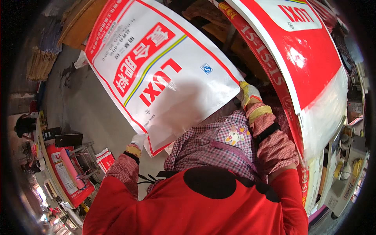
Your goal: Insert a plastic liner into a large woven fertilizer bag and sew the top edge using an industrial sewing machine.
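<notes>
A large white sack with red borders and print (pixel 196 98) is spread out flat in front of me, its far end rising toward the top of the view. My left hand (pixel 138 141), in a white and yellow glove, is closed on its near left corner. At the near right corner my right hand (pixel 250 94), gloved likewise, pinches the edge. Both hands' fingertips are partly hidden by the sack. A shadow falls across its near half, close to my checked apron (pixel 196 141).
On my right lie more red and white sacks (pixel 309 70), with glossy pale film (pixel 325 113) at their near end. To the left, a table carries red sacks and a pink roll (pixel 72 168), beside a metal frame (pixel 86 156). Bundled brown sheets (pixel 41 64) stand at the far left.
</notes>
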`<action>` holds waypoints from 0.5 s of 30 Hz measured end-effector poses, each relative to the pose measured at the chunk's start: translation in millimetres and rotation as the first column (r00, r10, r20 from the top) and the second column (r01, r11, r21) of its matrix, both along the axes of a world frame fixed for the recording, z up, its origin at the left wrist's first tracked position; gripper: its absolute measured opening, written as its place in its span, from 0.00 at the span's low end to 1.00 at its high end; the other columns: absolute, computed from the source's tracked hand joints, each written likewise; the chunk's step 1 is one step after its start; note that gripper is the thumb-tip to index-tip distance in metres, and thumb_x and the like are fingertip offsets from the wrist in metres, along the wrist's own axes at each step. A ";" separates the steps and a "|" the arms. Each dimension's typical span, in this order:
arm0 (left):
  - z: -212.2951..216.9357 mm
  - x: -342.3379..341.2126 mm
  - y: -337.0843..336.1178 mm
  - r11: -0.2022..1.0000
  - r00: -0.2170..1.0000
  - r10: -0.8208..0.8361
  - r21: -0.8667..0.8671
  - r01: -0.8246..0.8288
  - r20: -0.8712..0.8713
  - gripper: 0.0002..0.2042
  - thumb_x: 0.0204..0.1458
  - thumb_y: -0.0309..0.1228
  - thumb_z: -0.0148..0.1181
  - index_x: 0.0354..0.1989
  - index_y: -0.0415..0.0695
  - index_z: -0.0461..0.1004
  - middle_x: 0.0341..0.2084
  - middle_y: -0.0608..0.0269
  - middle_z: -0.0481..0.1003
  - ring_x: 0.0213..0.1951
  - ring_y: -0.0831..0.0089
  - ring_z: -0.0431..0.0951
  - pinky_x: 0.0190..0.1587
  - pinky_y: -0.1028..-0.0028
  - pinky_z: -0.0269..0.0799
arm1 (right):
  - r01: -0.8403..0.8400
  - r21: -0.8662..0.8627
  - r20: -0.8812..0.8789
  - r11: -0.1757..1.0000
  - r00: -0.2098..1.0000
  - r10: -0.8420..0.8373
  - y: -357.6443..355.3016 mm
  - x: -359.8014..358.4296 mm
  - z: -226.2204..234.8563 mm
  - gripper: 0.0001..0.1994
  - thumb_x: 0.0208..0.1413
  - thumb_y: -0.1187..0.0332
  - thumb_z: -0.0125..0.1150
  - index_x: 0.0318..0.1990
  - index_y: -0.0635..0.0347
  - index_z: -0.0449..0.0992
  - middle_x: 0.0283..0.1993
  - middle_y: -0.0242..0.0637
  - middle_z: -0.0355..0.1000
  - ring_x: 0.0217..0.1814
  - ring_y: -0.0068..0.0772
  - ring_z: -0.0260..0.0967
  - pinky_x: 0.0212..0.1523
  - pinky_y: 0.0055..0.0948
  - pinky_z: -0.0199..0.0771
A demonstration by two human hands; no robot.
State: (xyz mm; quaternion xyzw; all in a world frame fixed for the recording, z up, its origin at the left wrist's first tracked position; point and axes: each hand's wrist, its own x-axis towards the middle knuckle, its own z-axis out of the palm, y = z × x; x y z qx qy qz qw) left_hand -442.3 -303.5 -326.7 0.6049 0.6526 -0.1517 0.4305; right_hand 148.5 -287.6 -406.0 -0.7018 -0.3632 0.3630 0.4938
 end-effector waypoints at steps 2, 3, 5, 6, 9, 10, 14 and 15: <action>15.2 -36.6 -41.6 0.970 0.963 -0.207 0.093 0.225 -0.175 0.12 0.54 0.30 0.38 0.39 0.39 0.69 0.32 0.47 0.73 0.38 0.52 0.74 0.39 0.59 0.69 | 0.061 -0.290 -0.331 0.955 0.930 -0.160 5.8 -43.0 60.4 0.11 0.51 0.60 0.57 0.32 0.58 0.72 0.27 0.38 0.68 0.28 0.36 0.65 0.31 0.33 0.70; 29.9 -25.5 -41.8 0.972 0.964 -0.198 0.088 0.216 -0.180 0.12 0.54 0.30 0.38 0.39 0.39 0.69 0.32 0.47 0.73 0.38 0.52 0.74 0.39 0.59 0.69 | 0.112 -0.588 -0.476 0.801 0.753 -0.455 36.4 -94.3 110.9 0.10 0.50 0.61 0.60 0.30 0.58 0.70 0.26 0.31 0.65 0.24 0.31 0.61 0.27 0.31 0.70; 56.2 12.3 -17.1 0.803 0.697 -0.566 -0.104 0.587 -0.439 0.12 0.48 0.33 0.52 0.38 0.41 0.69 0.33 0.50 0.73 0.37 0.54 0.74 0.39 0.61 0.70 | 0.134 -0.570 -0.520 0.811 0.706 -0.481 37.0 -56.6 73.4 0.10 0.46 0.61 0.62 0.27 0.56 0.70 0.23 0.29 0.63 0.22 0.30 0.59 0.25 0.29 0.68; 56.0 18.7 -7.1 0.799 0.692 -0.571 -0.107 0.592 -0.441 0.12 0.48 0.33 0.52 0.38 0.41 0.69 0.33 0.50 0.73 0.37 0.54 0.74 0.39 0.61 0.70 | 0.171 -0.561 -0.527 0.810 0.681 -0.509 46.2 -43.2 62.6 0.09 0.46 0.61 0.61 0.27 0.55 0.70 0.22 0.29 0.63 0.20 0.30 0.59 0.24 0.30 0.67; 20.1 10.9 11.9 0.692 0.620 -0.617 0.040 0.721 -0.485 0.31 0.16 0.38 0.75 0.35 0.41 0.70 0.31 0.52 0.73 0.36 0.54 0.74 0.40 0.65 0.71 | 0.280 -0.555 -0.543 0.784 0.592 -0.595 65.2 -15.5 34.4 0.07 0.47 0.62 0.57 0.25 0.54 0.72 0.18 0.30 0.63 0.17 0.32 0.57 0.22 0.32 0.64; 7.9 17.6 23.5 0.717 0.665 -0.599 0.071 0.693 -0.445 0.27 0.22 0.38 0.72 0.34 0.41 0.70 0.31 0.51 0.73 0.36 0.54 0.74 0.40 0.65 0.71 | 0.324 -0.556 -0.539 0.766 0.561 -0.628 64.2 -6.7 26.2 0.07 0.47 0.62 0.56 0.24 0.54 0.72 0.17 0.30 0.63 0.16 0.32 0.57 0.21 0.33 0.63; -3.7 4.2 24.4 0.802 0.783 -0.520 0.120 0.585 -0.341 0.14 0.40 0.35 0.58 0.33 0.40 0.71 0.33 0.50 0.73 0.37 0.52 0.74 0.41 0.65 0.70 | 0.050 -0.238 -0.861 0.970 0.452 -0.234 50.0 -19.5 64.4 0.12 0.47 0.71 0.55 0.17 0.48 0.62 0.15 0.23 0.51 0.15 0.23 0.50 0.18 0.22 0.55; 4.5 6.8 24.5 0.785 0.767 -0.573 0.077 0.615 -0.289 0.13 0.43 0.35 0.55 0.34 0.39 0.71 0.34 0.49 0.73 0.38 0.51 0.74 0.41 0.64 0.70 | 0.054 -0.239 -0.862 0.969 0.448 -0.238 44.4 -30.1 90.2 0.12 0.47 0.71 0.55 0.17 0.48 0.62 0.15 0.23 0.51 0.15 0.23 0.50 0.18 0.22 0.55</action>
